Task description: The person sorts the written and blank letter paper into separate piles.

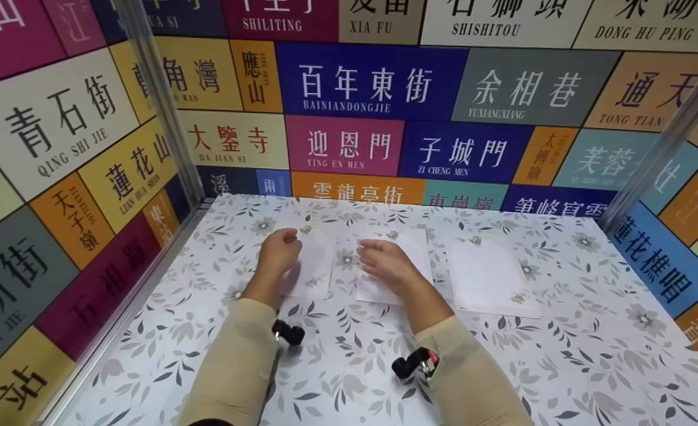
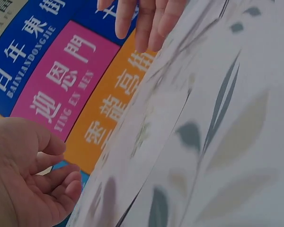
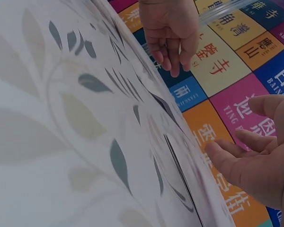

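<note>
Three white paper sheets with small printed leaf sprigs lie in a row on the table. My left hand (image 1: 279, 254) hovers over the left edge of the left sheet (image 1: 313, 263), its fingers loosely curled round nothing. Above the middle sheet (image 1: 377, 292) is my right hand (image 1: 384, 261), fingers relaxed and partly bent, covering some of that sheet. The right sheet (image 1: 491, 275) has no hand over it. In the left wrist view the left hand (image 2: 33, 175) is empty, clear of the tabletop. The right wrist view shows the right hand (image 3: 260, 151) empty too, thumb apart from the fingers.
A white cloth with grey leaves and flowers covers the table (image 1: 337, 378). Colourful panels with Chinese place names (image 1: 372, 83) wall in the back and both sides. Metal posts (image 1: 168, 112) stand at the corners. Small black devices (image 1: 290, 334) sit at both wrists.
</note>
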Motion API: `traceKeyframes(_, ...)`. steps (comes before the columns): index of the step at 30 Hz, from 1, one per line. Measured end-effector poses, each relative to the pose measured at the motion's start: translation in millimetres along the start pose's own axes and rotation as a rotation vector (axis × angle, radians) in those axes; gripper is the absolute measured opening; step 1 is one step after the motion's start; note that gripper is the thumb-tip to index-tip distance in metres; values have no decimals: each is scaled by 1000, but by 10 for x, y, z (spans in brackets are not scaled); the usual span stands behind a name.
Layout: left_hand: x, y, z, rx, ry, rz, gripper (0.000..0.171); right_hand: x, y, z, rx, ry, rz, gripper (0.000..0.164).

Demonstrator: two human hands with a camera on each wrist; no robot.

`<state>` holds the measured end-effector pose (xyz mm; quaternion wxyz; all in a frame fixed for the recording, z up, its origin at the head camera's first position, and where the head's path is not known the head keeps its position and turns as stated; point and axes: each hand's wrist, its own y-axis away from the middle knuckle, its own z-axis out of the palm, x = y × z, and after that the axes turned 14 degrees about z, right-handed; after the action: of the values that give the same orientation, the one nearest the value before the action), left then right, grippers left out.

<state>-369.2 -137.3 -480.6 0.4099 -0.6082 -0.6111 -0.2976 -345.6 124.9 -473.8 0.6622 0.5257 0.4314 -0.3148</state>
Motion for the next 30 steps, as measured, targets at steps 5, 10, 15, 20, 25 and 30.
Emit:
traceKeyframes(5,176,11,229,-17,54,18,45,-36,72,-318,64,36,19,61)
traceKeyframes(10,324,73,413,-26,96,23,43,-37,148,-610,107,67,27,63)
traceKeyframes(15,416,117,566,-52,112,18,43,3,197,-823,134,80,55,65)
traceKeyframes(20,505,125,727,-92,192,-15,46,27,234,-1015,168,89,94,67)
traceKeyframes(25,597,128,903,-105,158,44,44,37,291,-1222,172,138,86,70)
traceKeyframes(30,657,174,1016,-185,182,70,48,66,345,-1380,198,249,72,73)
